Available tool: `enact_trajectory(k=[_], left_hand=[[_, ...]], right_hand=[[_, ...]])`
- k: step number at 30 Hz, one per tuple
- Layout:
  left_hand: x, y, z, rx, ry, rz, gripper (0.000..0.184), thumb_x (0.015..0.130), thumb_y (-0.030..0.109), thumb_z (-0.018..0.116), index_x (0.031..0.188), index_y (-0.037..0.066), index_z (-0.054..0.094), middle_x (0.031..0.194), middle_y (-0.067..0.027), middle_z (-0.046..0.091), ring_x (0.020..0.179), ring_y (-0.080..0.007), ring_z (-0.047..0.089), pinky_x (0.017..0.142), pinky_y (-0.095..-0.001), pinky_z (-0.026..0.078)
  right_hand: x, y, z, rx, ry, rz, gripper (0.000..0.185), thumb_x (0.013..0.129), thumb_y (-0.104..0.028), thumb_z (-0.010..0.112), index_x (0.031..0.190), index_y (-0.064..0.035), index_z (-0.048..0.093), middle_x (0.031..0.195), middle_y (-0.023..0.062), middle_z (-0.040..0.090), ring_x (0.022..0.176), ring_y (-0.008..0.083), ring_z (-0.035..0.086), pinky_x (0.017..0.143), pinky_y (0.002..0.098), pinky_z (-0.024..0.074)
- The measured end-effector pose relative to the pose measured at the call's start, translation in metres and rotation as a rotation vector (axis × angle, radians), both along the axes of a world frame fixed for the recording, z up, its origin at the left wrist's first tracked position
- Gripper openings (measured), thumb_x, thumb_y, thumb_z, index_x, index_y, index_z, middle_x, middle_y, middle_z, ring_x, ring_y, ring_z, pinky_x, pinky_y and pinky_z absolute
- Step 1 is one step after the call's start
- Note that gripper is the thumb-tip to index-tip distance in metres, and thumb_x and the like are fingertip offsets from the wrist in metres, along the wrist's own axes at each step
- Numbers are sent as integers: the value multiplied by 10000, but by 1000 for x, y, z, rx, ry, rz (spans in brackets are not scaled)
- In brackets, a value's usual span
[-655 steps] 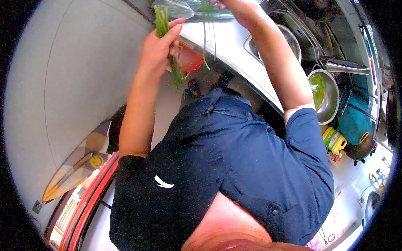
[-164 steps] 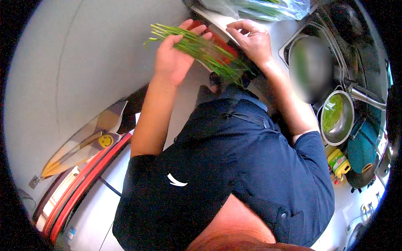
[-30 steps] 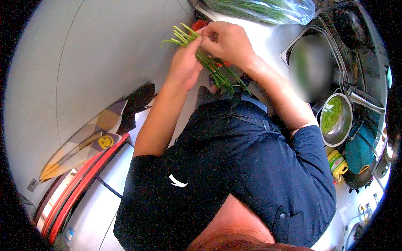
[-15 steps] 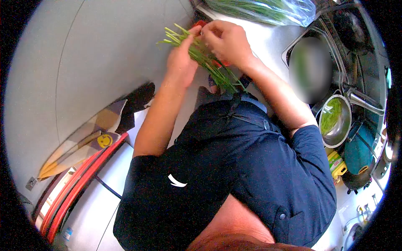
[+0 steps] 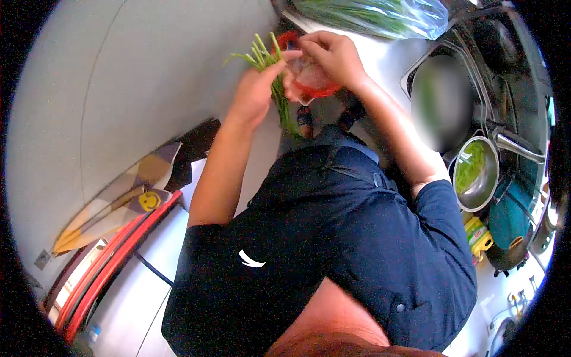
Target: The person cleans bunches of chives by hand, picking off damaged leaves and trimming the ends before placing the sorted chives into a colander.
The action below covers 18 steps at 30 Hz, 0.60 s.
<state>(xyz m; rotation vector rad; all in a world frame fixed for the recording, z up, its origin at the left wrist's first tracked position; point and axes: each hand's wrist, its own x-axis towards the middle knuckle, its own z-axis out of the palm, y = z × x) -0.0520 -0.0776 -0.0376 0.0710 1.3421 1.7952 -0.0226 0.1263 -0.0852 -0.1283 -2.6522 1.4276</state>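
Note:
My left hand (image 5: 256,89) is wrapped round a bunch of thin green stalks (image 5: 282,110); their pale ends stick up above the thumb and the darker ends hang down. To its right, my right hand (image 5: 334,56) is closed, thumb and fingertips pinched together over a red-rimmed bin (image 5: 324,91) with a clear liner. Whatever those fingertips hold, if anything, is too small to make out. Behind the hands a clear plastic bag (image 5: 380,16) of long green stalks lies on the white counter (image 5: 383,53).
On the right is a sink (image 5: 410,77) with a blurred round shape in it. Nearer stands a metal pan (image 5: 491,172) with cut green pieces, beside a yellow bottle (image 5: 477,237) and a teal object (image 5: 510,211). A grey wall (image 5: 148,65) rises on the left.
My left hand has tilted the bunch so the stalks hang more steeply. My right hand has moved slightly right, away from the bunch, and more of the red-rimmed bin shows between the hands.

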Motion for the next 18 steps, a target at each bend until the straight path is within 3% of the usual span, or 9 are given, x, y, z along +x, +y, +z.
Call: enact_trajectory(k=[2,3,5,7,10,13,15,17,18], left_hand=[[3,5,3,-23,21,-33,386,1022,292,463,1331,74,541,736,-3,523,652,-150,539,653,-347,524],[5,7,4,-85,28,-15,336,1011,299,485,1253,81,568,727,2,517,627,-142,526,604,-327,505],[8,12,5,-144,33,-3,293,1000,306,506,1175,89,594,717,8,511,603,-135,514,554,-307,485],[10,13,7,-258,111,-46,206,989,304,525,996,104,574,695,12,500,566,-126,491,478,-280,430],[10,16,9,-313,190,-70,213,992,303,521,889,117,529,677,18,485,553,-113,472,445,-268,371],[11,17,6,-462,395,-54,216,991,297,543,898,106,576,677,35,481,566,-93,448,471,-262,341],[11,16,-4,-433,447,-40,207,989,289,554,924,101,608,679,42,483,573,-86,436,488,-257,335],[10,14,-9,-403,499,-23,203,988,281,565,950,96,639,682,50,485,581,-79,425,506,-253,328],[10,13,-9,-443,505,-33,248,974,290,581,993,53,652,771,-7,589,687,-110,516,628,-294,410]], right_hand=[[-3,-3,14,-341,-106,-49,326,892,-291,658,1082,-32,708,949,132,725,852,233,704,813,335,545],[-3,-5,21,-337,-105,-55,326,892,-291,658,1082,-32,708,949,132,725,852,233,704,813,335,545],[2,-9,33,-604,-67,9,354,864,-322,715,1043,-17,714,904,104,725,814,155,679,771,302,541],[7,-11,45,-496,-68,2,346,848,-308,731,1037,-19,716,900,92,725,803,140,672,758,296,539],[8,-8,42,-349,-74,-7,343,819,-298,760,1021,-24,719,873,72,725,764,117,654,725,281,535],[9,-7,36,-416,-86,-48,327,825,-318,743,976,-29,731,835,77,727,742,143,671,716,302,542],[9,-6,33,-351,-45,-60,228,888,-202,708,976,9,707,822,24,711,750,88,647,704,252,532],[9,-7,32,-283,-2,-66,228,898,-211,694,967,5,709,814,44,716,740,97,656,695,262,535],[9,-7,32,-215,41,-71,230,908,-221,681,958,2,710,805,63,721,731,106,665,685,272,538]])
